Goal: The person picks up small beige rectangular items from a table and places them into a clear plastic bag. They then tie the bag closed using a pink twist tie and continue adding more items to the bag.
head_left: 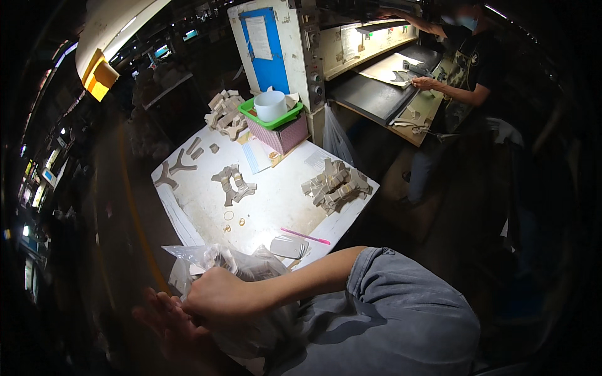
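My right hand (216,294) reaches across my body to the table's near edge, its fingers closed in a fist on a clear plastic bag (260,266). Pale pieces show through the plastic, but I cannot make out what they are. In shadow just below and left of that fist is my left hand (164,316), its fingers stretched out and a little apart. A grey flat case (288,247) and a pink pen (305,235) lie right of the bag. Several small rubber bands (242,221) rest just beyond it.
On the white table (207,216) lie grey-beige branched pieces (233,185), with banded stacks (335,186) at right and a pile (224,113) at the far end. A green tray (249,113) with a white bowl (271,106) tops a pink box (278,133). Beyond, a person (467,69) works at a machine bench (376,97).
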Demonstrator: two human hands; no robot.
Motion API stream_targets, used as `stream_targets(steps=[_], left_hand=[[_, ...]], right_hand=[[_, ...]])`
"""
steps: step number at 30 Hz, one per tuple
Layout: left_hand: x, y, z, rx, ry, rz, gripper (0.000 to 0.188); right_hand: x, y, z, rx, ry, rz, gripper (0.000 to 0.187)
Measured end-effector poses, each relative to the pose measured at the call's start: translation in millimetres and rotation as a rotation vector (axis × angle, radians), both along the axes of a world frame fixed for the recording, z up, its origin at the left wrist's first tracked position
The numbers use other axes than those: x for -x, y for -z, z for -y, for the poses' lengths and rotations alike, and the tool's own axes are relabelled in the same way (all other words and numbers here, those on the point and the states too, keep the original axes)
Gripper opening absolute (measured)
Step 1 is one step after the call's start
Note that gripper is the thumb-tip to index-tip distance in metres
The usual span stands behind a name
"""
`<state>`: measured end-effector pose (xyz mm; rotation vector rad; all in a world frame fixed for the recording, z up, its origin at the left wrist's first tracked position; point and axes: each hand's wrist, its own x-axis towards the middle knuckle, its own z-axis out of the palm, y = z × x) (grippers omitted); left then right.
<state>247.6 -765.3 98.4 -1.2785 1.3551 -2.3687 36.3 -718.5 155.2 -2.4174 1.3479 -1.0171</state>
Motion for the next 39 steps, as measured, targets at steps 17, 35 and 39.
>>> stream_targets(steps=[17, 35, 39], left_hand=[[2, -40, -3, -1.624, 1.623, -1.504, 0.047], [-44, -14, 13, -1.285, 1.418, -1.316, 0.03], [-32, -7, 21, -1.331, 1.583, -1.377, 0.027]], right_hand=[[5, 9, -4, -0.021, -0.063, 0.246, 0.015], [28, 10, 5, -0.06, -0.049, 0.172, 0.017], [25, 9, 10, -0.081, -0.041, 0.18, 0.021]])
